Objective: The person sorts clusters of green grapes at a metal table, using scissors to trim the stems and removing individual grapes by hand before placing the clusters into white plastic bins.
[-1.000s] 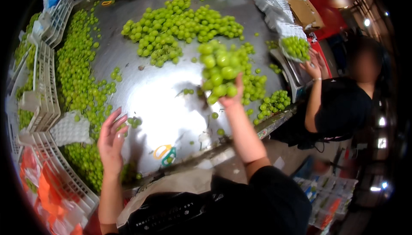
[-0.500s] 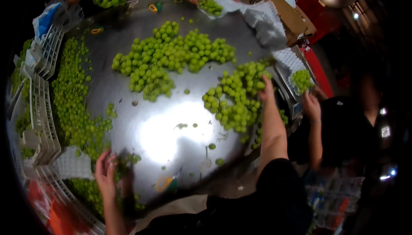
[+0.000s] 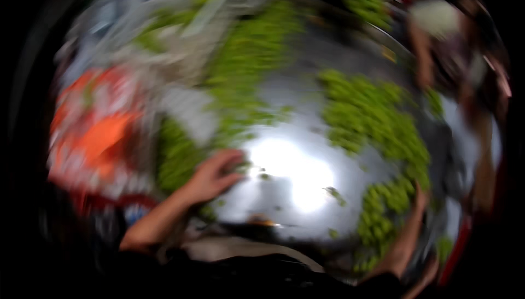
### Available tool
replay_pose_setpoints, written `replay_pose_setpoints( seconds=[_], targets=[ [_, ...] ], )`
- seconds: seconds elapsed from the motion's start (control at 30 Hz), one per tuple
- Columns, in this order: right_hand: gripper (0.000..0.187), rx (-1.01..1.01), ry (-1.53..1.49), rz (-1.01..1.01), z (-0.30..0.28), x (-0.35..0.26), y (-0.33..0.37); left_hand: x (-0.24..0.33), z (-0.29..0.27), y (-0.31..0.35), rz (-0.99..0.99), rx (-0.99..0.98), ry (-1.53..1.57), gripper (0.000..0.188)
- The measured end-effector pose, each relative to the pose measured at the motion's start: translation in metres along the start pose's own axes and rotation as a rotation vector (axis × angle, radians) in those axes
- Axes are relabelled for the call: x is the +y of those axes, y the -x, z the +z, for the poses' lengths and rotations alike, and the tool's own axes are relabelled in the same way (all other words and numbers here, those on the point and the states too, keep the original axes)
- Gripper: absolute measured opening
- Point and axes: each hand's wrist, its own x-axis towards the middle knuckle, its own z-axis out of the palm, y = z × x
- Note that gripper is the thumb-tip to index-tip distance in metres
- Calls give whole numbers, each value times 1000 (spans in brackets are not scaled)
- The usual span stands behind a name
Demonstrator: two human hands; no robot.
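Note:
Motion smears the whole view. Over the near left part of the metal table (image 3: 350, 173), my left hand (image 3: 213, 176) has its thumb and fingers apart. A few small green bits lie by its fingertips, and no held thing shows. At the right, my right hand (image 3: 420, 199) is against the outer edge of a bunch of green grapes (image 3: 383, 206). Its fingers are too blurred and hidden to read. Farther off lies a larger heap of grape bunches (image 3: 372, 116). Many loose grapes (image 3: 249, 53) spread along the table's left side.
A pale crate (image 3: 188, 53) borders the left, with a white bumpy sheet (image 3: 188, 112) near it. Left of these sits an orange and white bag (image 3: 104, 135). Other people's arms (image 3: 421, 53) reach in at the far right. A yellow object (image 3: 265, 223) lies at the near edge.
The view has swung left, so the table appears farther right. My left hand now appears nearer the table's middle, with its fingers pointing right. My right hand stays beside the right-hand bunch.

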Motion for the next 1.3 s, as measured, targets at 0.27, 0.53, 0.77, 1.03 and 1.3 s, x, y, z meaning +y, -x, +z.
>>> replay_pose_setpoints(
  seconds=[0.27, 0.53, 0.77, 1.03, 1.3],
  targets=[
    [64, 446, 240, -763, 49, -46, 102, 104, -141, 107, 161, 530, -352, 39],
    [62, -430, 17, -586, 250, -97, 290, -12, -367, 104, -79, 989, -217, 22],
    [65, -553, 77, -509, 253, -118, 360, -115, -478, 25, -254, 1047, -773, 27],
    [55, -419, -93, -351, 217, -78, 365, -162, -522, -9, -343, 945, -770, 26],
    [51, -363, -128, -335, 222, -85, 395, -77, -489, 2, -415, 484, -1376, 19]
  ],
)
